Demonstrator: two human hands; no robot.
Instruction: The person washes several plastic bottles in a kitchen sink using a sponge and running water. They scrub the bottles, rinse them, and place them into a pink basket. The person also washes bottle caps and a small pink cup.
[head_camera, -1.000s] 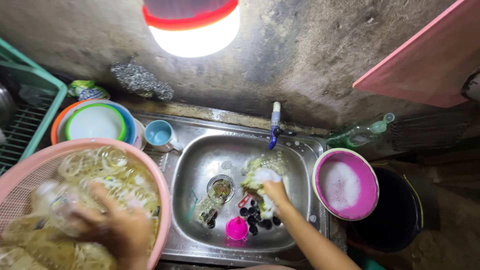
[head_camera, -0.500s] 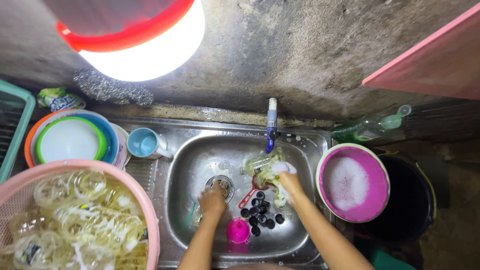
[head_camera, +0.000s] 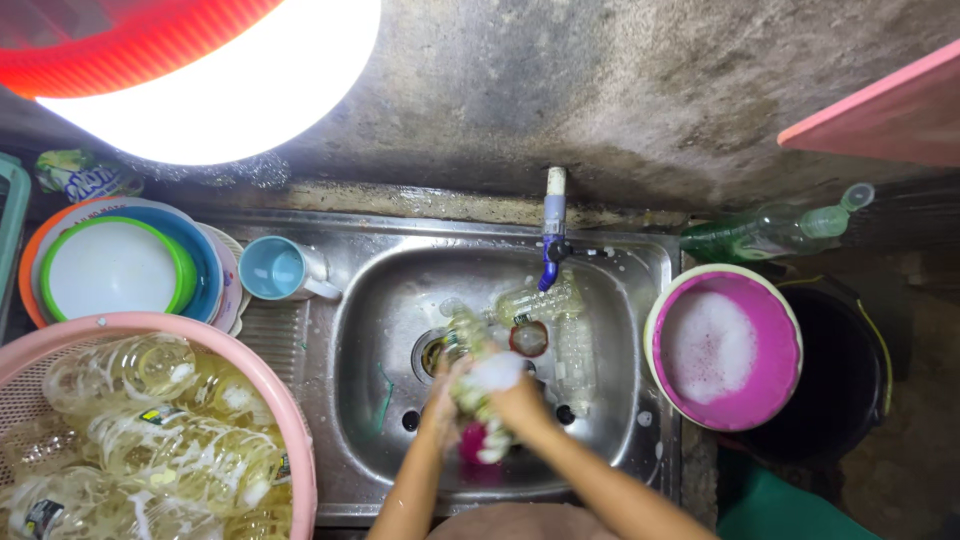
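So compared with half a second back, both hands have come together over the middle of the sink (head_camera: 640, 300); a full second ago the left one was still over at the pink basket (head_camera: 290, 420) of clear plastic bottles (head_camera: 180, 440). The view has also dipped closer, so the lamp with its red rim (head_camera: 190, 70) fills the top left corner.

Right now the left hand (head_camera: 440, 395) is curled around the lower end of a clear plastic bottle (head_camera: 468, 345) that points up toward the drain (head_camera: 432, 352). The right hand (head_camera: 515, 400) is closed over a soapy, foam-covered sponge (head_camera: 495, 372) and presses it against the same bottle (can't make out individual fingers under the suds). A small pink cup (head_camera: 475, 442) sits just below the hands on the sink floor.

More clear bottles (head_camera: 572, 345) lie in the basin under the blue tap (head_camera: 550, 235), beside a small round lid (head_camera: 528, 338). On the worktop to the left there's a light blue mug (head_camera: 275, 268) and a stack of coloured plates (head_camera: 115, 270). On the right, a pink bowl of foam (head_camera: 725, 348) stands near a green bottle (head_camera: 770, 232).
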